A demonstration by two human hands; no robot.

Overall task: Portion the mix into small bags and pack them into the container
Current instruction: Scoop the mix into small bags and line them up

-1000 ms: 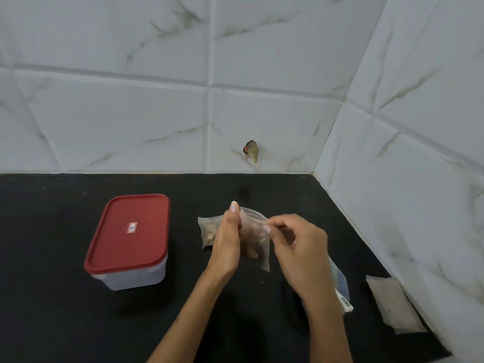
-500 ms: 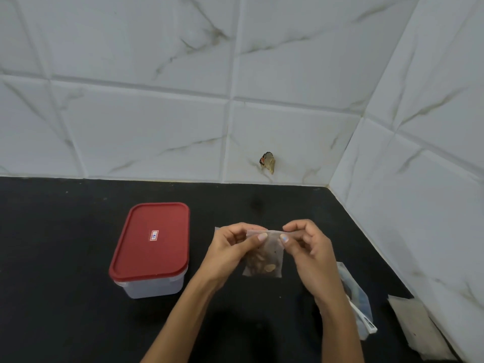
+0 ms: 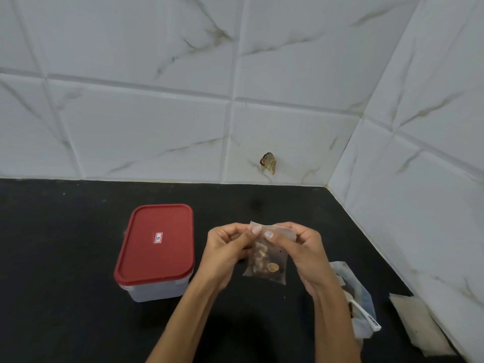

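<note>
A small clear bag [image 3: 267, 260] with nuts and dark bits hangs upright above the black counter. My left hand [image 3: 227, 250] and my right hand [image 3: 303, 247] each pinch its top edge, thumbs close together. A clear container [image 3: 154, 286] with a red lid [image 3: 157, 242] on it stands to the left of my hands. A larger clear bag of mix [image 3: 358, 302] lies on the counter behind my right forearm, partly hidden.
Flat small bags [image 3: 419, 323] lie at the right by the wall. White marble tiles form a corner at the back and right. A small brown scrap [image 3: 268, 162] sticks to the back wall. The black counter [image 3: 52, 258] spreads left.
The small bag has been lifted upright and both hands have closed in on its top edge. The view has shifted left, so everything sits further right.
</note>
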